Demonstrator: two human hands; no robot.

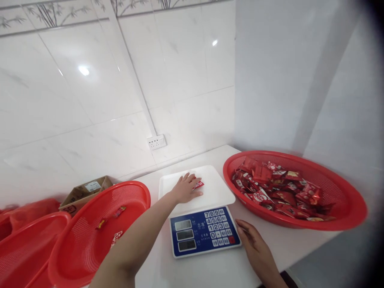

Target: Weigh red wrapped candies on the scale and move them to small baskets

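Observation:
My left hand [185, 190] reaches over the white weighing tray [214, 192] of a digital scale, its fingers spread. Under and beside those fingers is a small red-and-white packet [198, 185], partly covered by the hand. In front of the tray sits the scale's blue panel [199, 236], with number keys and three display windows. My right hand [255, 246] is at the panel's right edge with its fingers stretched out loosely and no object visible in it.
On the right, a large red plastic basket [345, 192] holds many red packets [279, 192]. At left, another red basket [141, 190] contains a few small wrapped pieces [120, 212], beside more red plastic [18, 256]. An open cardboard box [87, 190] stands behind. A socket [156, 142] is on the tiled wall.

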